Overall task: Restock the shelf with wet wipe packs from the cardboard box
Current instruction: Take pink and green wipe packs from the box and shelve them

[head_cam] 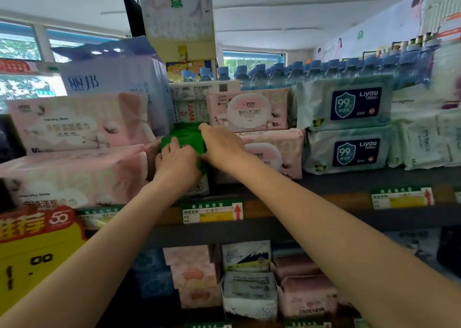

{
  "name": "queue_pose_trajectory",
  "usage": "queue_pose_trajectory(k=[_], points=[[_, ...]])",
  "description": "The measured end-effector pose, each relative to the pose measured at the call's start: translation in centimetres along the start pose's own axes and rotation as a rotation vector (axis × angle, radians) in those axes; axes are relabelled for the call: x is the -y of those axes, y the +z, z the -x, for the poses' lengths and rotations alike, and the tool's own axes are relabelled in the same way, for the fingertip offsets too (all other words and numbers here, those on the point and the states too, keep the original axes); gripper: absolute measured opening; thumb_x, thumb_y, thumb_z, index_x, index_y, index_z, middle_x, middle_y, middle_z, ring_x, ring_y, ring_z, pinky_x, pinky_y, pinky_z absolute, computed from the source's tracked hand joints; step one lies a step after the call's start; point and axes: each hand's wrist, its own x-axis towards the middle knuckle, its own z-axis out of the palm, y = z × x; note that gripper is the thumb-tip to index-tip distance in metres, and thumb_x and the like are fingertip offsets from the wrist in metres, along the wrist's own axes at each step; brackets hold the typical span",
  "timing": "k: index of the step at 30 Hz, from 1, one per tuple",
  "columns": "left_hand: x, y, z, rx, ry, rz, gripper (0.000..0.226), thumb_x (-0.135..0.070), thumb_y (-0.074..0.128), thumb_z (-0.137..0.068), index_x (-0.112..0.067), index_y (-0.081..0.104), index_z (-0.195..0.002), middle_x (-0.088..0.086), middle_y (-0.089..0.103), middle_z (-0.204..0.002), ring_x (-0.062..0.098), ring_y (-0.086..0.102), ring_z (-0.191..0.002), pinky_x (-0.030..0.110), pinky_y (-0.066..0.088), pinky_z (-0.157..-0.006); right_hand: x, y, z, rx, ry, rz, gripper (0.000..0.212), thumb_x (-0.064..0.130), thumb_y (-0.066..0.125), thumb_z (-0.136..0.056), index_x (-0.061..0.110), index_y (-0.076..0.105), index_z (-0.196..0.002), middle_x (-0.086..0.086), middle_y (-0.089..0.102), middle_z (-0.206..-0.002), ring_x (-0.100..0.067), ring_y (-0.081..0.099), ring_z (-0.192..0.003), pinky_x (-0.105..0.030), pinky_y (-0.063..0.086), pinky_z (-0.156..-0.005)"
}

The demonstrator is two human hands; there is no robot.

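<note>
Both hands grip a green pack (185, 138) on the shelf (349, 180): left hand (174, 159) clasps its front, right hand (220, 147) its top, beside pink Liyou packs (249, 109) marked 80 and pale Liyou "99" packs (349, 103)

water bottles (324, 71) behind shelf | price tag (212, 211) | yellow promo sign (32, 248)

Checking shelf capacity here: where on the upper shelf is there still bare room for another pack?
Bare shelf board shows only along the front edge, before the pink stack and blue-label packs. The slot where both hands press the green pack is tight between pink stacks.
</note>
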Motion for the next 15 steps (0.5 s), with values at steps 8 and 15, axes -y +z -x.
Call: queue_pose_trajectory(k=[8, 15], points=[[-7.7, 0.2, 3.0, -0.16, 0.269, 0.247, 0.047, -0.018, 0.052, -0.086, -0.015, 0.044, -0.133, 0.015, 0.034, -0.142, 0.037, 0.036, -0.128, 0.046, 0.031, -0.103, -4.9, -6.7, 6.2, -0.134, 0.166, -0.147, 0.023, 0.023, 0.062, -0.086, 0.011, 0.062, -0.106, -0.008, 0.068, -0.09, -0.018, 0.062, -0.078, -0.032, 0.053, -0.08], [-22.3, 4.4, 11.2, 0.06, 0.755, 0.474, 0.041, -0.02, 0.051, -0.089, -0.013, 0.047, -0.129, 0.013, 0.037, -0.137, 0.036, 0.041, -0.122, 0.047, 0.039, -0.099, -12.6, -15.6, 24.3, -0.088, 0.642, 0.029, 0.02, 0.02, 0.056, -0.092, 0.008, 0.062, -0.107, -0.002, 0.067, -0.085, -0.019, 0.066, -0.067, -0.023, 0.054, -0.055]])
